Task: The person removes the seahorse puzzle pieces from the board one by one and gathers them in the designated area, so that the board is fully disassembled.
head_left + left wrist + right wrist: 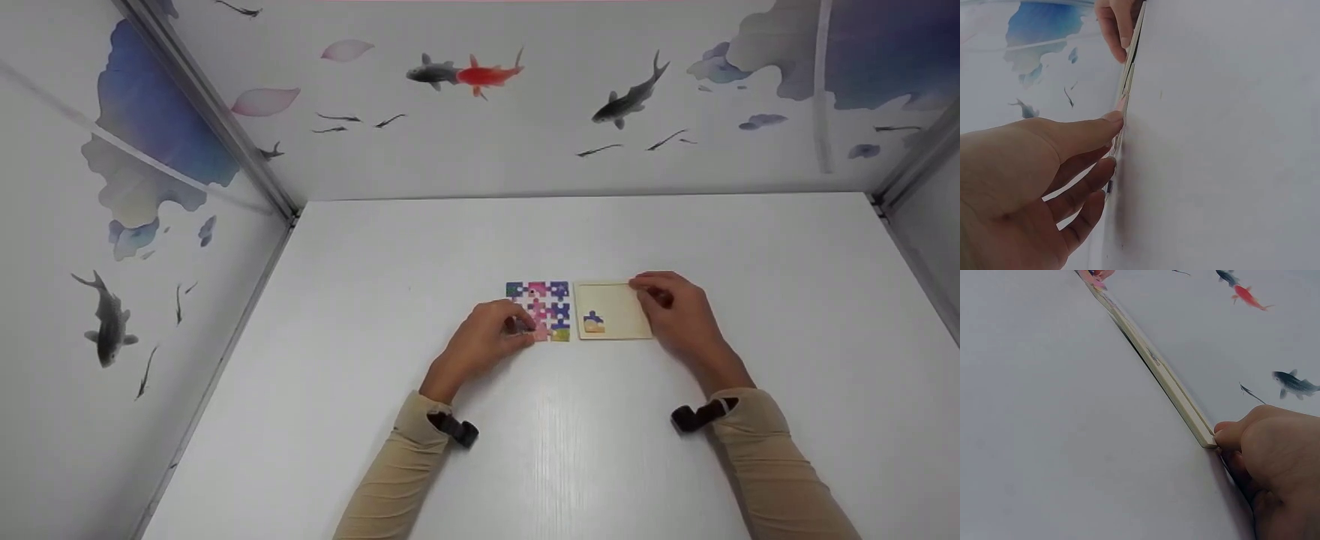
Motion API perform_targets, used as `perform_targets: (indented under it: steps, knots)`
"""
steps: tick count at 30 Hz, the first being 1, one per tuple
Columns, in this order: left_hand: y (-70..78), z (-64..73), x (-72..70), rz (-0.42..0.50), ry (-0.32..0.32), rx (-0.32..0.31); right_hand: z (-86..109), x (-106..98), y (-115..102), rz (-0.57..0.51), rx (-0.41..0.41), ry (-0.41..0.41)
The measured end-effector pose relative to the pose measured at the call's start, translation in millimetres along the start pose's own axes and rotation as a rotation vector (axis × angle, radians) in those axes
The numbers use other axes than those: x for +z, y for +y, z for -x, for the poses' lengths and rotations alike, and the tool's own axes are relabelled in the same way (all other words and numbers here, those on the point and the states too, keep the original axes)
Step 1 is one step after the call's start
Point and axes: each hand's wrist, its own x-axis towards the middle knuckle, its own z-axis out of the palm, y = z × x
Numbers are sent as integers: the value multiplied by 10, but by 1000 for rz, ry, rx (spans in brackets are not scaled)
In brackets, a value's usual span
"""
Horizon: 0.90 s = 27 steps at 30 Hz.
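Several jigsaw puzzle pieces in purple, pink and yellow lie close together on the table. My left hand is over their left part and covers some of them; its thumb and fingers pinch a pinkish puzzle piece at the near edge. Just right of the pieces lies a shallow pale wooden puzzle tray. One purple-and-orange piece sits in its near left corner. My right hand grips the tray's right side, with thumb and finger at the edge in the right wrist view.
The white table stretches around the pieces and tray. White panels printed with fish stand behind it and on the left, the back wall nearest the tray's far side. Another panel rises at the right. Both wrists carry small black cameras.
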Motion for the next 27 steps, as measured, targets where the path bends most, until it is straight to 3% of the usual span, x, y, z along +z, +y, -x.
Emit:
perform_targets:
  steps: [11, 27]
  knots:
    - [-18, -21, -14, -5, 8, 35, 1, 16, -23, -21, -4, 30]
    - [17, -28, 41, -54, 14, -1, -4, 10, -1, -6, -16, 23]
